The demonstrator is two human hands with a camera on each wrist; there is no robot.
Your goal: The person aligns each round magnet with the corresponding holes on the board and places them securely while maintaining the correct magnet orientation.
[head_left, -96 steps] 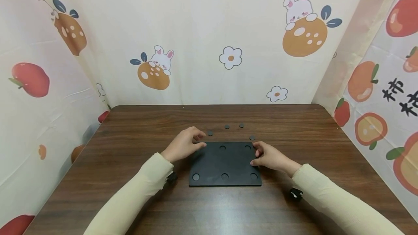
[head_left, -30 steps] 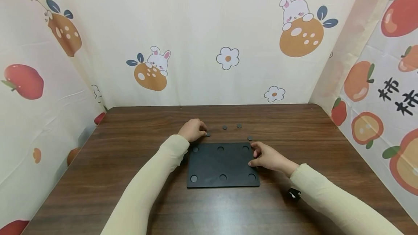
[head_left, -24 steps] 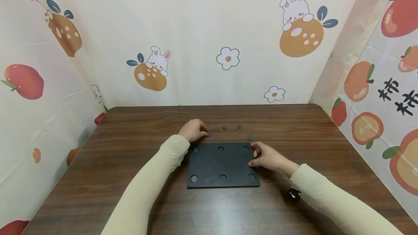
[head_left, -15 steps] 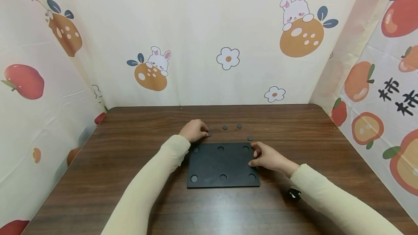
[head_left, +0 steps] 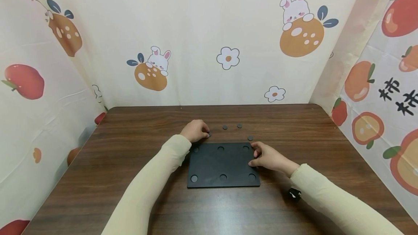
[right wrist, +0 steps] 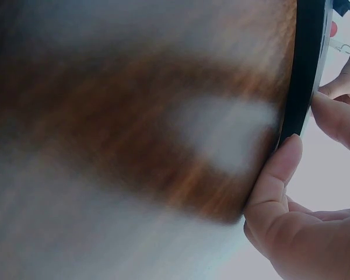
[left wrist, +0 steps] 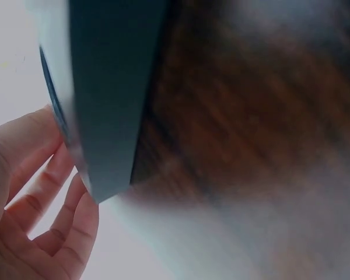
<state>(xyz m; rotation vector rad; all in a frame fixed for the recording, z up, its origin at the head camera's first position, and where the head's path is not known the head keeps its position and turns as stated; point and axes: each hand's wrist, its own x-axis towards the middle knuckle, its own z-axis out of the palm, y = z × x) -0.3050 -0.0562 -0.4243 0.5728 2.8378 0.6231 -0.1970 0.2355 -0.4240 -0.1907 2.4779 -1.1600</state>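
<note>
A flat black board [head_left: 222, 164] with several round recesses lies on the wooden table. Small dark discs sit in its two left recesses. My left hand [head_left: 195, 131] reaches past the board's far left corner and pinches a small dark disc [head_left: 209, 134] on the table, partly covered by the fingertips. In the left wrist view that disc cannot be made out beyond the left hand [left wrist: 44, 198]. My right hand [head_left: 269, 158] holds the board's right edge, thumb on the edge and fingers near the far corner. Up close, the right hand [right wrist: 309, 221] touches the board's rim [right wrist: 306, 58].
Beyond the board lie three loose discs: one disc [head_left: 225, 127], another disc [head_left: 239, 126] and a disc [head_left: 250, 138] by the far right corner. A patterned curtain [head_left: 202, 39] stands behind the wooden table [head_left: 147, 126] and at both sides.
My left hand has gone from above the board's far left corner to the nearest loose disc, lately shifting slightly right with it. A disc shows in the far left recess. The right hand stays put.
</note>
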